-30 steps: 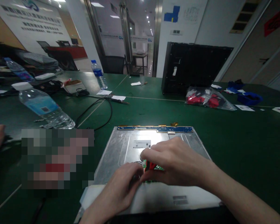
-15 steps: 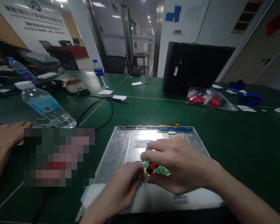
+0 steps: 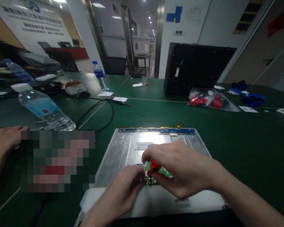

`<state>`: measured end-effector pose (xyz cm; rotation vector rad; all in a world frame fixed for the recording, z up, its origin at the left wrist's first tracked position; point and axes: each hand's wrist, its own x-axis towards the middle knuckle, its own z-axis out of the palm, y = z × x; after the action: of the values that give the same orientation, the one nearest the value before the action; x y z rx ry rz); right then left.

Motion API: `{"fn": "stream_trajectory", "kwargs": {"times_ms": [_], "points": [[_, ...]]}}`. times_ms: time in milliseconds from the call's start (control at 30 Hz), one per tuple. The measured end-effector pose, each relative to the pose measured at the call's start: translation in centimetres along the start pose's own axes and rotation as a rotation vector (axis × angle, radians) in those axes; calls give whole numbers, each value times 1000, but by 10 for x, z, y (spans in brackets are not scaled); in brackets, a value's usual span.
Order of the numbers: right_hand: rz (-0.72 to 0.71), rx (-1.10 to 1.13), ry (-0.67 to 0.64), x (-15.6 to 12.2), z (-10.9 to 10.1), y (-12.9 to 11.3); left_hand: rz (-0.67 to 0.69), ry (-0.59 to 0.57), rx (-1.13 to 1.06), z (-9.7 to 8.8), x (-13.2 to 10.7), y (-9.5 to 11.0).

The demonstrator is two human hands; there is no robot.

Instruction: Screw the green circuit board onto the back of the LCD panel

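Note:
My right hand [image 3: 177, 170] grips a short red and black screwdriver [image 3: 154, 167] over a green circuit board [image 3: 167, 172]. The tool is tilted, its lower end at the front part of the board. At the board's left edge, my left hand [image 3: 126, 186] has its curled fingers closed; the fingertips are partly hidden. Under both hands lies a flat silver display panel [image 3: 109, 164], with a blue circuit strip [image 3: 142, 130] along its far edge.
Another person's hand [image 3: 4, 142] rests at the left, beside a blurred-out patch. A large water bottle [image 3: 44, 105] lies tilted behind it. Farther back are a cable [image 3: 113, 113], an upright bottle [image 3: 99, 75], a black monitor [image 3: 196, 67] and a plastic bag of red items [image 3: 210, 99].
The screwdriver has turned upward and tilted in my right hand, showing more of its red handle. My right fingers have shifted slightly. My left hand has barely moved.

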<state>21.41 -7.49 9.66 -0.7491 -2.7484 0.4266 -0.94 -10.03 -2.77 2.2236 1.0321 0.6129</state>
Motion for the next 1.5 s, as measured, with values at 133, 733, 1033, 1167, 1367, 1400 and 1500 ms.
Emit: {"fn": "stream_trajectory", "kwargs": {"times_ms": [133,733,1033,1167,1367,1400,1500], "points": [[13,-54,34,1,3,0,-2,19,14,1,-1,-2],[9,-144,43,1,6,3,15,-5,-10,4,0,-6],[-2,-49,51,1,2,0,9,-1,-18,4,-1,-7],[23,-120,33,2,4,2,0,5,-6,4,-2,-6],[-17,-24,4,-1,-1,-1,13,7,-28,3,0,-4],[-15,-23,8,-1,-1,-2,9,8,-23,3,0,-4],[-3,-81,45,1,4,-2,13,28,-3,4,-1,-6]]}}
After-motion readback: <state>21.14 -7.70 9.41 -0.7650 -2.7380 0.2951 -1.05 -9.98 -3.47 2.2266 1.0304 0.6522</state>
